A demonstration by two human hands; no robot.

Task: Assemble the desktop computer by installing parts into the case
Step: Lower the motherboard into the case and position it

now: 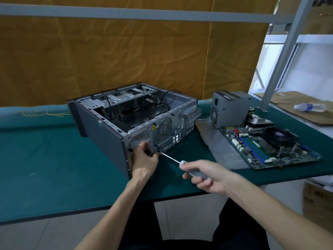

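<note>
An open grey computer case [100, 123] lies on its side on the green table, its rear panel with the fan grille [163, 129] facing me. My left hand [145, 159] grips the lower rear corner of the case, fingers curled at the panel's edge. My right hand [207, 175] holds a screwdriver [191, 170] by its grey handle; the thin shaft points up and left, its tip at the bottom of the rear panel beside my left fingers. A motherboard [259, 148] with a cooler fan lies to the right, with a power supply [228, 109] standing behind it.
The green table [45, 168] ends close to my body. A grey side panel [221, 143] lies under the motherboard. A drive [261, 121] sits behind the board. Cardboard and a plastic bottle [310, 107] lie far right, by a metal rack post. Yellow fabric hangs behind.
</note>
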